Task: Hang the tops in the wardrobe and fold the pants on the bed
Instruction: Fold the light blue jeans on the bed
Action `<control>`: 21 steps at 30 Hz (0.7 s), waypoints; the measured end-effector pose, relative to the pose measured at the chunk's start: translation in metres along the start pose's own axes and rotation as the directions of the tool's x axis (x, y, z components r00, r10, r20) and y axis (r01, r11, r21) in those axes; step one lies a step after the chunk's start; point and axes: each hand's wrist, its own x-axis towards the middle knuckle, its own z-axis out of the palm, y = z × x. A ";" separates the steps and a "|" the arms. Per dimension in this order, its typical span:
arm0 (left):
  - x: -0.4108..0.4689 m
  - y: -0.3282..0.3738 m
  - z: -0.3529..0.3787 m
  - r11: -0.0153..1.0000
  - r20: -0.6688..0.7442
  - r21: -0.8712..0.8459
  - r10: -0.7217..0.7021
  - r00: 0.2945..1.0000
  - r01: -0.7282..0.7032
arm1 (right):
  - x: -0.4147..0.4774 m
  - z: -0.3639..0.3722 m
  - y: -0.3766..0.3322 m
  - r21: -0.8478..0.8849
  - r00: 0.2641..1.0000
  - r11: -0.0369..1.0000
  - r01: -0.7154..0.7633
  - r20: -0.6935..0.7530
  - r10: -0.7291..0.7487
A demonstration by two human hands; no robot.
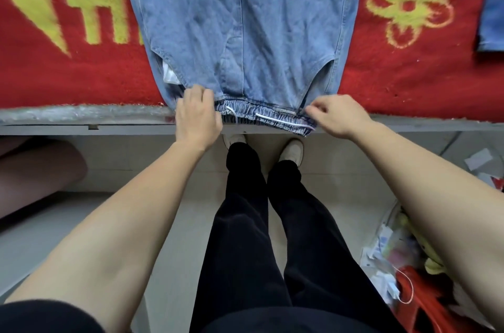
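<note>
A pair of light blue jeans lies flat on the bed's red and yellow blanket. The legs run away from the person, and the elastic waistband just overhangs the grey edge of the bed.

The left hand sits on the waistband's left corner. Its fingers are bent down over the denim and grip it, with the fingertips hidden under the knuckles. The right hand is at the opposite corner, its fingers curled tight and pinching the waistband edge. Between the two sets of fingers the waistband lies nearly straight, with a white drawstring along it.

Beyond the fingers, the jeans cover the middle of the blanket. Bare blanket spreads wide outside the left fingers. Outside the right fingers it runs up to another blue garment at the far right of the view, well apart from the jeans.

Below the fingers, past the bed edge, is pale floor, where the person's shoes stand close to the bed. Low and to the right of the right fingers, a clear plastic bag of clutter sits on the floor.
</note>
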 end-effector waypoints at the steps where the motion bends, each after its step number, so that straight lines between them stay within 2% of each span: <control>1: 0.002 0.007 0.000 0.997 -0.036 -0.052 0.047 0.998 -0.049 | 0.003 -0.007 0.005 0.059 0.994 0.997 -0.053 -0.093 0.058; 4: 0.012 0.037 0.001 0.978 -0.108 -0.145 0.135 0.985 -0.150 | 0.014 -0.028 0.016 0.287 0.901 0.939 -0.188 -0.329 0.281; 6: 0.022 0.059 0.005 0.964 -0.100 -0.159 0.200 0.975 -0.215 | 0.028 -0.043 0.017 0.417 0.829 0.885 -0.208 -0.405 0.386; 8: 0.030 0.079 0.010 0.972 0.002 -0.139 0.193 0.981 -0.191 | 0.046 -0.056 0.011 0.523 0.810 0.819 -0.237 -0.359 0.464; 10: 0.036 0.093 0.017 0.992 0.136 -0.107 0.077 0.988 -0.063 | 0.065 -0.063 0.005 0.613 0.840 0.739 -0.280 -0.216 0.498; 11: 0.038 0.097 0.022 0.995 0.189 -0.095 0.028 0.982 -0.010 | 0.072 -0.063 0.002 0.631 0.848 0.722 -0.284 -0.186 0.496; 12: 0.039 0.098 0.026 0.996 0.227 -0.083 0.007 0.974 0.012 | 0.075 -0.062 0.000 0.630 0.841 0.729 -0.268 -0.216 0.496; 15: 0.037 0.098 0.029 0.999 0.283 -0.036 0.029 0.959 -0.020 | 0.061 -0.053 0.012 0.538 0.729 0.816 -0.211 -0.470 0.498; 16: 0.037 0.098 0.028 0.999 0.295 -0.019 0.036 0.955 -0.032 | 0.053 -0.047 0.022 0.511 0.716 0.816 -0.269 -0.460 0.524; 18: 0.038 0.099 0.026 0.999 0.335 -0.005 0.041 0.941 -0.042 | 0.037 -0.035 0.040 0.502 0.712 0.743 -0.443 -0.306 0.632; 19: 0.041 0.100 0.025 0.999 0.363 -0.007 0.037 0.931 -0.037 | 0.034 -0.034 0.046 0.524 0.697 0.708 -0.473 -0.270 0.665; 21: 0.049 0.102 0.024 1.000 0.404 0.004 0.017 0.914 -0.021 | 0.042 -0.041 0.042 0.551 0.690 0.733 -0.399 -0.346 0.636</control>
